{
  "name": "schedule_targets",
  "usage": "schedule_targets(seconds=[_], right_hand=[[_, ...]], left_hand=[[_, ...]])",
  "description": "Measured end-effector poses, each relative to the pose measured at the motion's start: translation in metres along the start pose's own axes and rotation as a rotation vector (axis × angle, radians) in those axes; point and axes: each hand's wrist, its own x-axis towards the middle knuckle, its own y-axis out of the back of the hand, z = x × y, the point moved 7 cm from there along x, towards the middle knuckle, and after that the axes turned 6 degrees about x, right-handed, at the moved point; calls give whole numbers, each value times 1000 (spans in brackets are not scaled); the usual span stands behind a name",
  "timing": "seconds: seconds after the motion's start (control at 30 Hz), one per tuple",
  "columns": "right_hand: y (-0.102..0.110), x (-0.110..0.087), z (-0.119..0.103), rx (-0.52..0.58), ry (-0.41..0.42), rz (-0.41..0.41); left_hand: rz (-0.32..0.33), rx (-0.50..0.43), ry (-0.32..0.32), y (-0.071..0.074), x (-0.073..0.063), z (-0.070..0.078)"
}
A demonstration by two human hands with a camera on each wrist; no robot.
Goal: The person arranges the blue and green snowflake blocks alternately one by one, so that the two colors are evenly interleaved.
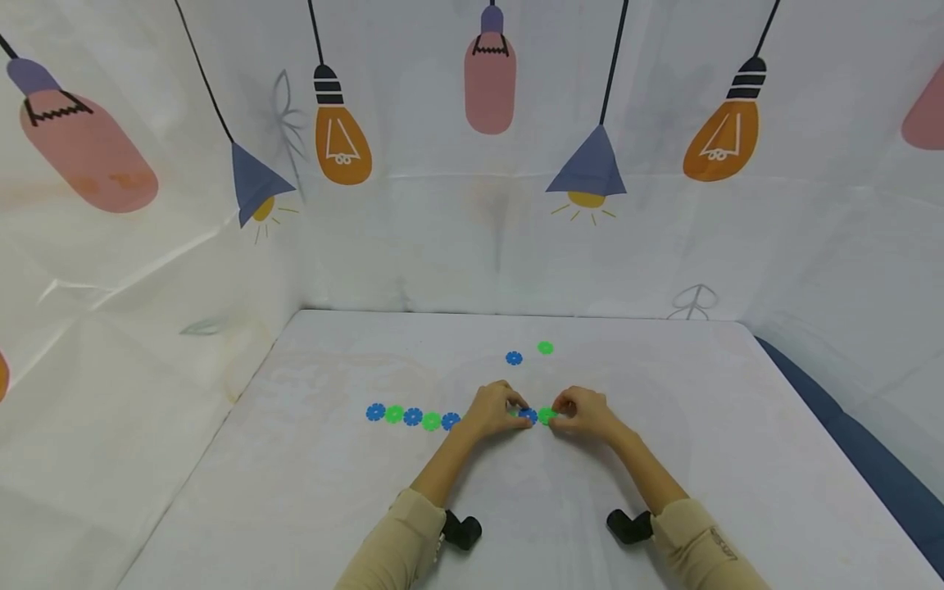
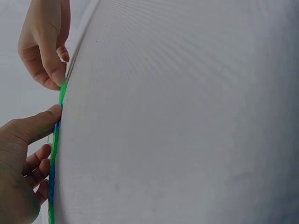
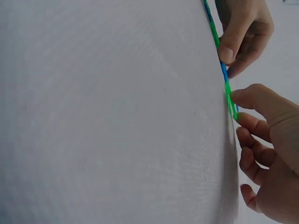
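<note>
A row of small notched discs, blue alternating with green, runs across the white table, part of it hidden behind my left hand [image 1: 488,411]. That hand pinches a blue disc [image 1: 528,417] near the row's right end, thumb on its near edge. My right hand [image 1: 586,413] holds the green end disc [image 1: 546,416] between thumb and index finger. In the right wrist view this green disc [image 3: 229,95] meets the blue one [image 3: 224,70] edge to edge. The left part of the row shows a blue disc [image 1: 375,412] at its end.
Farther back on the table [image 1: 627,352] lie a loose blue disc [image 1: 514,358] and a loose green disc [image 1: 546,347]. A white cloth wall [image 1: 442,246] printed with lamps rises behind the table. Dark blue fabric [image 1: 848,434] shows past the right edge.
</note>
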Motion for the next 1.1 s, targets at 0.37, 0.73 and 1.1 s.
schedule_targets(seconds=[0.37,0.73,1.1], right_hand=[[1,-4,-5,22,40,14],[9,-4,-13,-19,54,35],[33,16,7,113,-7,31]], left_hand=[[-4,-24,1,1,0,-1],[-7,-52,9,1,-1,-1],[-7,-81,24,-1,0,-3]])
